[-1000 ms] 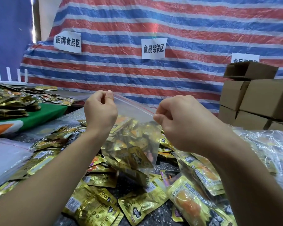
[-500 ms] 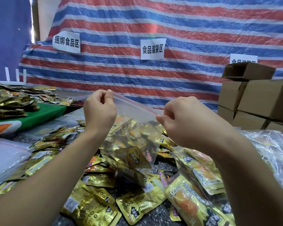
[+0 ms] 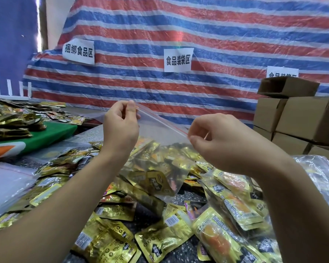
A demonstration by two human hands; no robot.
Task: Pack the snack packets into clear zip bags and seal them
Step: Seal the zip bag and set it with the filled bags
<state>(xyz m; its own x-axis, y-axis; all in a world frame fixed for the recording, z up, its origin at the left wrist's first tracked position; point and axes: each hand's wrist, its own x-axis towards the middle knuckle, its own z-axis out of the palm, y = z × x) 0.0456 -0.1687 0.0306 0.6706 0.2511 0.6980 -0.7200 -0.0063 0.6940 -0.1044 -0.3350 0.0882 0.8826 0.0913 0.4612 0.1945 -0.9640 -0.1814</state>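
A red-and-blue striped tarp [image 3: 198, 35] hangs behind my table [image 3: 146, 211], with paper labels stuck on it. My left hand [image 3: 120, 128] pinches one top corner of the zip bag [image 3: 160, 149] between thumb and forefinger; my right hand [image 3: 222, 141] pinches the other end of the red zip line, its remaining fingers curled in. The bag hangs between them above the table, its lower half full of gold packets. I judge this bag filled and its seal under way; whether the strip is closed along its whole length I cannot tell. Below the bag, loose packets [image 3: 160, 242] cover the table, so plenty is left. Right of the bag lie filled bags [image 3: 235, 205], then cartons [image 3: 302, 118]. Left of it lie empty bags [image 3: 6, 181].
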